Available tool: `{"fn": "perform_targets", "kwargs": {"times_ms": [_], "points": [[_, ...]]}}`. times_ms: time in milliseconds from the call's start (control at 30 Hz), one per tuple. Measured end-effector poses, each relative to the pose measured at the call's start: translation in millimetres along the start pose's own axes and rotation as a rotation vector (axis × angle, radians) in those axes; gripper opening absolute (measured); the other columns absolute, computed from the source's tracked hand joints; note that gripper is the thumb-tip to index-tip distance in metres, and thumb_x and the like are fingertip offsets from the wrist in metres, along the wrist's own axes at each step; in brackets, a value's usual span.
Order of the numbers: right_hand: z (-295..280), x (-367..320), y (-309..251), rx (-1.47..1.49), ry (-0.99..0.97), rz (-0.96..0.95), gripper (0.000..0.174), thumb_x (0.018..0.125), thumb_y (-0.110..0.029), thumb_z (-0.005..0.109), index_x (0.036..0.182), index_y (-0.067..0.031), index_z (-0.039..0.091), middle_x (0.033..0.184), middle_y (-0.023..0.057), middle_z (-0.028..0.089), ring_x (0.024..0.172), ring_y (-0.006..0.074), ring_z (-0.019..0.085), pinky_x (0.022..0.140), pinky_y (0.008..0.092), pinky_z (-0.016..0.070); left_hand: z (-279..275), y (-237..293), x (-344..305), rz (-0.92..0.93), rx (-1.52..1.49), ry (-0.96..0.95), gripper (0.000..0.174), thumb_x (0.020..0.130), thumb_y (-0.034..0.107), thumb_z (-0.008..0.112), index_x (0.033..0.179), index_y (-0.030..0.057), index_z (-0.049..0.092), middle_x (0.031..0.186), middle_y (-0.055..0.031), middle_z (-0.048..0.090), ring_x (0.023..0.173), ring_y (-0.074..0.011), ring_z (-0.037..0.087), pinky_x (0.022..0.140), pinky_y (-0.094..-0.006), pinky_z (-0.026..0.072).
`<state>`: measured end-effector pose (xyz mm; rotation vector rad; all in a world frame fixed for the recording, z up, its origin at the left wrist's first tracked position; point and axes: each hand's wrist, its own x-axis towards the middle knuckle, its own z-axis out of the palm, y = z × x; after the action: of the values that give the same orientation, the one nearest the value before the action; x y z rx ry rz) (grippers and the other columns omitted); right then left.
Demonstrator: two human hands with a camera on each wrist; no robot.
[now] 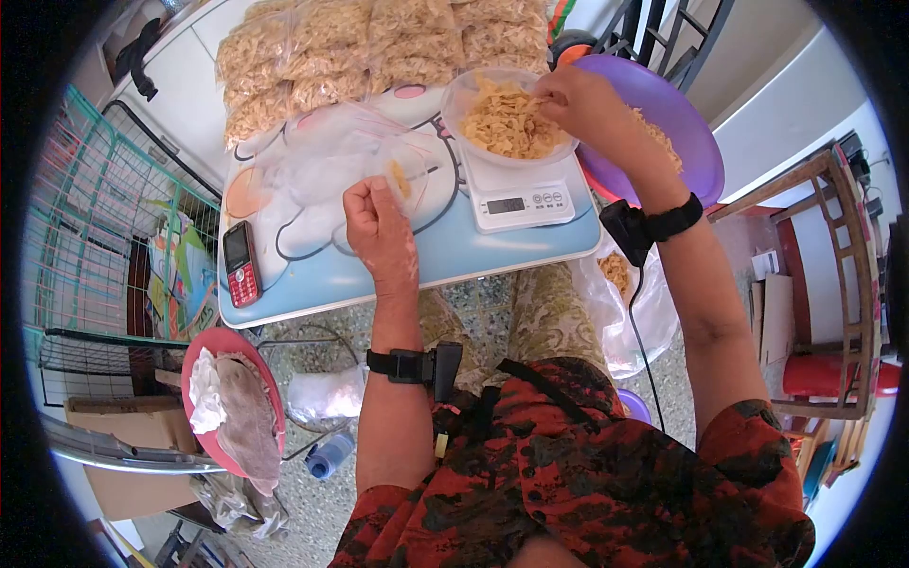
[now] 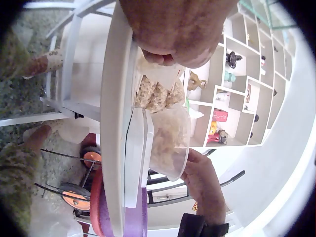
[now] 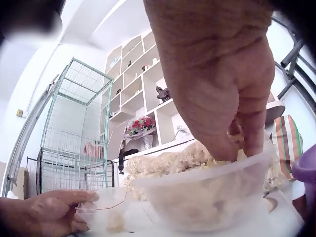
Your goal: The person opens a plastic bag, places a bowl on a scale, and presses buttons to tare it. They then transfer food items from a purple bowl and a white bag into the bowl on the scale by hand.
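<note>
My left hand [image 1: 379,227] pinches the mouth of a clear plastic bag [image 1: 317,161] that lies flat over the table; a few yellow pieces [image 1: 398,178] show inside it near the thumb. My right hand [image 1: 592,109] is over the right side of a translucent plastic bowl [image 1: 454,104], its fingertips down among dried yellowish flakes [image 1: 511,123]. In the right wrist view the thumb and fingers [image 3: 254,133] come together inside the rim, pinching some flakes. Under the bowl is a white digital kitchen scale [image 1: 521,204] with a lit display.
Filled bags of flakes [image 1: 379,47] are stacked along the table's far side. A red phone [image 1: 240,265] lies at the left edge. Right of the table stands a purple basin [image 1: 696,114] with more flakes. An open bag of flakes [image 1: 644,322] sits below the table's right corner.
</note>
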<state>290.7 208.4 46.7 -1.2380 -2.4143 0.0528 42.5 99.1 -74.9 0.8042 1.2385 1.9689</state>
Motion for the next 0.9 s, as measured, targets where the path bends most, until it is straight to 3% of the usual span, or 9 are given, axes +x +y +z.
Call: {"fn": "perform_targets", "kwargs": {"times_ms": [133,233,433,533,633,733,900], "points": [[-8.1,1.2,6.9,0.46,-0.061,0.224,0.017,0.091,-0.018,0.068,0.097,-0.0016,0.07,0.081,0.0007,0.064,0.077,0.0092,0.059,0.07,0.0259,0.0495,1.6,1.1,-0.3,0.003,0.0,0.007,0.019,0.101,0.025,0.059,0.099,0.0058,0.056,0.068,0.0033,0.05,0.05,-0.0036,0.041,0.043,-0.0204,0.0328],[-10.3,1.2,12.2,0.723,0.017,0.263,0.019,0.092,-0.018,0.069,0.099,-0.0011,0.07,0.088,0.0038,0.068,0.083,0.0122,0.067,0.073,0.0295,0.0569,0.5,-1.0,1.2,0.011,0.006,0.003,0.02,0.102,0.025,0.058,0.099,0.0055,0.056,0.066,0.0032,0.049,0.05,-0.0038,0.041,0.043,-0.0205,0.0329],[-6.5,4.8,18.0,1.246,0.168,0.427,0.021,0.094,-0.013,0.067,0.109,0.0017,0.067,0.103,0.0042,0.066,0.094,0.0137,0.065,0.088,0.0272,0.0585,1.8,1.4,0.3,-0.005,0.044,0.022,0.02,0.102,0.025,0.057,0.098,0.0053,0.056,0.065,0.0026,0.05,0.05,-0.0042,0.042,0.043,-0.0205,0.0329],[-5.5,7.4,18.7,1.302,0.185,0.431,0.02,0.094,-0.012,0.066,0.109,0.0026,0.066,0.103,0.0043,0.065,0.095,0.0145,0.064,0.089,0.0275,0.0588,0.9,-0.6,0.9,0.014,0.031,0.012,0.02,0.102,0.025,0.058,0.099,0.0053,0.056,0.066,0.0026,0.05,0.05,-0.0044,0.042,0.043,-0.0206,0.0334],[8.3,10.2,15.1,1.24,0.164,0.444,0.02,0.094,-0.013,0.066,0.108,0.0013,0.067,0.097,0.0043,0.066,0.09,0.0141,0.065,0.083,0.0265,0.0583,0.8,-2.6,1.8,0.04,0.07,0.022,0.02,0.102,0.025,0.058,0.099,0.0052,0.056,0.066,0.0024,0.05,0.05,-0.0045,0.042,0.043,-0.0207,0.0341],[7.3,11.9,18.7,0.846,-0.108,0.356,0.026,0.096,-0.015,0.064,0.118,-0.0012,0.063,0.1,0.0023,0.064,0.09,0.0141,0.065,0.087,0.0247,0.0544,0.2,-2.3,1.0,0.021,0.016,0.01,0.02,0.102,0.025,0.058,0.099,0.0053,0.056,0.067,0.0024,0.05,0.051,-0.0046,0.043,0.044,-0.0208,0.0345],[-16.1,5.7,-3.7,0.612,-0.163,0.317,0.041,0.09,-0.02,0.068,0.126,-0.002,0.06,0.103,0.0059,0.064,0.091,0.0149,0.065,0.089,0.0297,0.0517,0.9,2.5,0.0,-0.003,0.02,0.008,0.019,0.101,0.025,0.059,0.098,0.006,0.056,0.068,0.0026,0.051,0.052,-0.0045,0.043,0.044,-0.0207,0.0346]]}}
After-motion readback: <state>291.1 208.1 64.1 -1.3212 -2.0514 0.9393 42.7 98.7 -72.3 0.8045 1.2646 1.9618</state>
